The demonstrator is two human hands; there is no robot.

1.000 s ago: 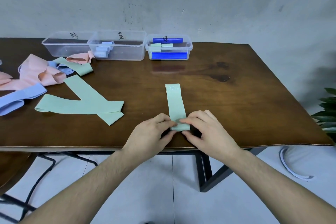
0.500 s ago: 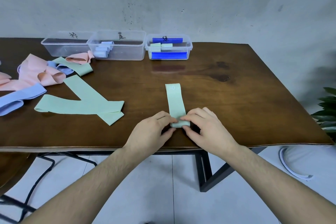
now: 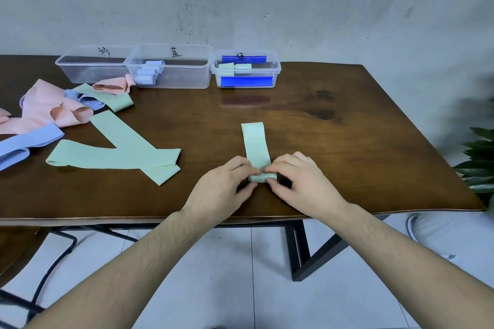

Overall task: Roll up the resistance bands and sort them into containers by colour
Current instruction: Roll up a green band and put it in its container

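both hands on a mint green band (image 3: 256, 148) at the near edge of a wooden table (image 3: 347, 141), left hand (image 3: 223, 189) and right hand (image 3: 302, 184) pinching its rolled-up near end, loose pink, blue and green bands (image 3: 112, 152) piled left, three clear tubs (image 3: 168, 67) at the back

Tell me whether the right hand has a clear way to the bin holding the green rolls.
Probably yes. The right hand pinches the green band, but only bare table lies between it and the bin with green rolls. The arm might need a stretch.
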